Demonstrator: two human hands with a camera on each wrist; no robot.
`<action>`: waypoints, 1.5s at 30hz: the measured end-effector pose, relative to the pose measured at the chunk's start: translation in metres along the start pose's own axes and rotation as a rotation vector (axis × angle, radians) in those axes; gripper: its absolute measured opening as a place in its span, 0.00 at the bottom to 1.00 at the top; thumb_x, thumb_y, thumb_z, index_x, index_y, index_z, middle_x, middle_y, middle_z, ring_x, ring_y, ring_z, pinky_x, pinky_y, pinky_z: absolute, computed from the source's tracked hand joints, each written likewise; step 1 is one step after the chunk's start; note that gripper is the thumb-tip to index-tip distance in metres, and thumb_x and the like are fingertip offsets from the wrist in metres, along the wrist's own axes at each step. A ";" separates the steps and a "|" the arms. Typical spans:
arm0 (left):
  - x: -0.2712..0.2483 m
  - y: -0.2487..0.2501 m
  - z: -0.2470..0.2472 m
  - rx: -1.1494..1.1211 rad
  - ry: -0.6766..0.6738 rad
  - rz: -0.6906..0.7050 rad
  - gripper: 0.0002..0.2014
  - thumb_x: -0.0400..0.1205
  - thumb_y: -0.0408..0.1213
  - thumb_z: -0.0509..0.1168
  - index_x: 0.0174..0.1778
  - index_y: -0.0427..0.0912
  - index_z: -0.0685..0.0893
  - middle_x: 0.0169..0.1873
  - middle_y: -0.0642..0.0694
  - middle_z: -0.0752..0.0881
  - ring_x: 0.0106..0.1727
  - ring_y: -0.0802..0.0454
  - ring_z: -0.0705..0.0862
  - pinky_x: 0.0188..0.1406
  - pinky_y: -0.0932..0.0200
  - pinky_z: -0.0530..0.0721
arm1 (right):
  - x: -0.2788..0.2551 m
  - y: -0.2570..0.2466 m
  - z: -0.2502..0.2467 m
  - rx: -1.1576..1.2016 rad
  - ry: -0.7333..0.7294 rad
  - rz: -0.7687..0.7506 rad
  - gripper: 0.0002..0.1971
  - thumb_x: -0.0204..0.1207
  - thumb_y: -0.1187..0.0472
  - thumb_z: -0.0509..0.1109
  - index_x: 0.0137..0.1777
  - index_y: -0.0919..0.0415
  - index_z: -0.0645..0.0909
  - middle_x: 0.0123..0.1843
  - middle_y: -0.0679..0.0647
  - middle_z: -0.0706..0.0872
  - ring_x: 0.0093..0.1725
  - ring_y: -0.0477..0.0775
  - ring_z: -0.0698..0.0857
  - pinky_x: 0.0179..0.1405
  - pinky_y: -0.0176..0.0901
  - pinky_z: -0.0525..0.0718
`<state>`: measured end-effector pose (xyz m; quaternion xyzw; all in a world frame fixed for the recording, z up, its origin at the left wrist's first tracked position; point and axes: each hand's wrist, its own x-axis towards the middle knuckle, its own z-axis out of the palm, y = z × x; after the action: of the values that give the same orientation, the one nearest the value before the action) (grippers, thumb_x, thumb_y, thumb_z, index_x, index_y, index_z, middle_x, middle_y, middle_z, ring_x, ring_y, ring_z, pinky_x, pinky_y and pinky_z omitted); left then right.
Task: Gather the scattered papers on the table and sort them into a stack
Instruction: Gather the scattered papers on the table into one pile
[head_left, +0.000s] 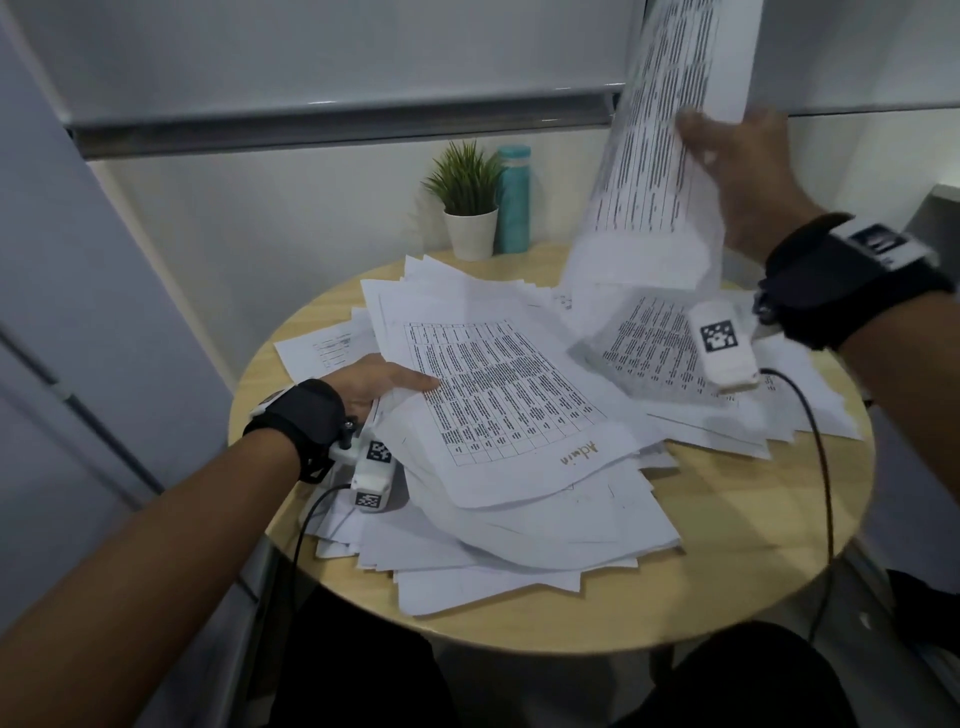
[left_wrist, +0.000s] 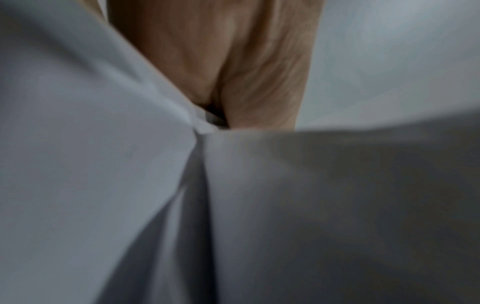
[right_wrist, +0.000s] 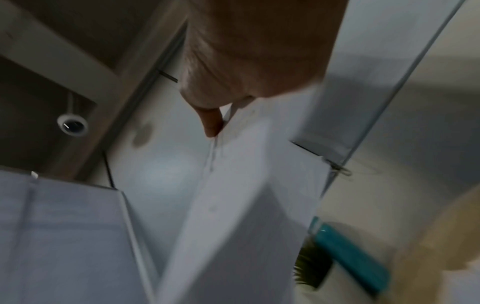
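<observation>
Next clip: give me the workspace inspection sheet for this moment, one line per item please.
Surface: round wooden table, mostly under paper.
Job's things: paper pile loose, fanned, not squared; lifted sheets held high at right, blurred.
Clutter: potted plant and teal bottle side by side at the far edge.
Grippers: left hand thumb on the paper pile's top sheets, fingers hidden beneath; right hand pinches the lifted sheets.
Cables: right black cable and left black cable trail off the table edge.
Surroundings: white wall with grey rail behind; grey panel at left.
</observation>
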<state>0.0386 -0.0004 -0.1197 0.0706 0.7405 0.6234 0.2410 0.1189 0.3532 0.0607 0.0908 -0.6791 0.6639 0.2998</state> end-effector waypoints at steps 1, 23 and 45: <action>0.001 -0.001 -0.002 0.018 0.011 -0.007 0.44 0.51 0.47 0.91 0.65 0.40 0.88 0.62 0.43 0.89 0.64 0.42 0.88 0.74 0.40 0.78 | -0.002 -0.014 0.003 0.032 -0.013 0.013 0.08 0.83 0.65 0.68 0.58 0.66 0.82 0.55 0.52 0.90 0.54 0.43 0.90 0.57 0.33 0.85; 0.013 -0.005 -0.011 0.141 -0.022 -0.119 0.43 0.56 0.49 0.89 0.67 0.39 0.87 0.65 0.42 0.88 0.69 0.39 0.84 0.77 0.39 0.73 | -0.077 0.088 -0.025 -1.011 -0.621 0.642 0.27 0.83 0.34 0.55 0.47 0.58 0.82 0.39 0.55 0.86 0.33 0.51 0.79 0.31 0.38 0.70; -0.005 0.009 0.004 0.027 0.008 -0.087 0.42 0.56 0.38 0.84 0.67 0.29 0.84 0.62 0.33 0.88 0.66 0.32 0.85 0.74 0.34 0.77 | -0.037 0.126 -0.075 -0.939 -0.054 0.691 0.16 0.67 0.61 0.81 0.47 0.68 0.80 0.49 0.65 0.83 0.45 0.62 0.83 0.46 0.48 0.81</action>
<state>0.0429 0.0037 -0.1102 0.0391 0.7521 0.6025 0.2642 0.1041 0.4275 -0.0703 -0.2618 -0.8983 0.3483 0.0564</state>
